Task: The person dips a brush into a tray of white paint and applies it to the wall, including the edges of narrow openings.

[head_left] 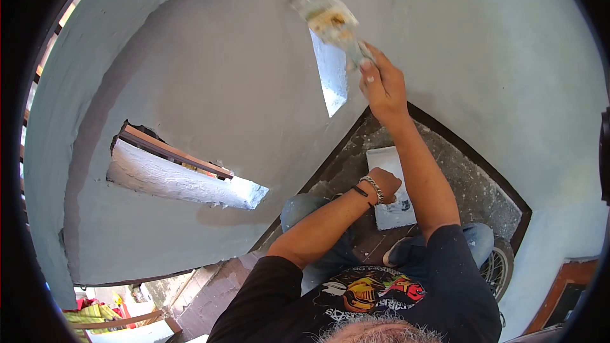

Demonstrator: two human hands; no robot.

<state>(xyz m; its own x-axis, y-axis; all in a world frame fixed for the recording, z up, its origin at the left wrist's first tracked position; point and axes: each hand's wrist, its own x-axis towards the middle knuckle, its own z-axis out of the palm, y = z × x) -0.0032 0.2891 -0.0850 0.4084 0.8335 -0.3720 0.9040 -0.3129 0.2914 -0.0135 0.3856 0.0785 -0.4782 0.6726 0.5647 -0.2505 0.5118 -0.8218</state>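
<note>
While the right hand point(383, 86) is clenching its grip around the handle of a light, stiff paintbrush point(325, 14) raised against the pale wall point(222, 76) beside the narrow slit point(332, 76), the left hand point(383, 185) is resting below the slit, fisted, seemingly holding nothing.

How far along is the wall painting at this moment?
Most of the wall already looks evenly pale blue. In hand: the right hand holds a paintbrush raised at the narrow slot opening. The left hand rests low. Possibly left: the rough white ledge of the wider opening.
</note>
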